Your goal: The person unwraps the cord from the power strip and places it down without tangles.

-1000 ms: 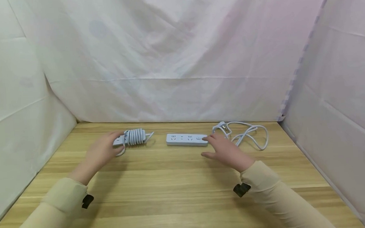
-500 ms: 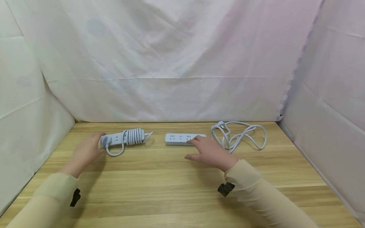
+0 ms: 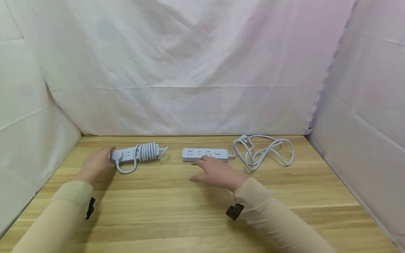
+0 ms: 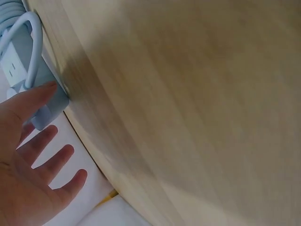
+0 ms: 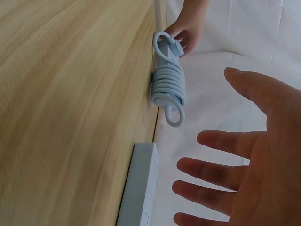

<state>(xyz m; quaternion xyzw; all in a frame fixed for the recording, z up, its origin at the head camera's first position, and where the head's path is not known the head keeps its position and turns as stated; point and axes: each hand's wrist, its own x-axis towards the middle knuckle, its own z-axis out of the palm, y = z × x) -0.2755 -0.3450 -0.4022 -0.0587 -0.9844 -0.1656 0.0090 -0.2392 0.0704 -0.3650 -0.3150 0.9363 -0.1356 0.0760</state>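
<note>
Left hand: We have the left hand [image 3: 96, 163] at the outer end of the wrapped power strip, its fingers loosely spread. In the left wrist view the thumb lies across that end in our line of sight; we cannot tell whether it touches.

Wrapped strip: The wrapped power strip [image 3: 128, 154] lies toward the back of the worktop [image 3: 152, 217], on our left. Its white cord is wound in a tight coil [image 3: 147, 152] around the inner half, and a small loop pokes out at the right end.

Plug: A round plug [image 3: 116, 156] sits at the strip's left end, joined to the coil by a loop of cord bowing toward us.

Right hand: We hold the right hand [image 3: 220, 174] at the near side of the second strip, fingers spread and nearly straight, with nothing in its grasp.

Second strip: The unwound power strip [image 3: 200, 150] lies right of the wrapped one, well apart from it, sockets up.

Loose cord: Its white cord [image 3: 277, 141] trails right in untidy loops, its plug [image 3: 244, 138] on the far side.

Surroundings: We see pale cloth [image 3: 185, 58] behind and at both sides.
</note>
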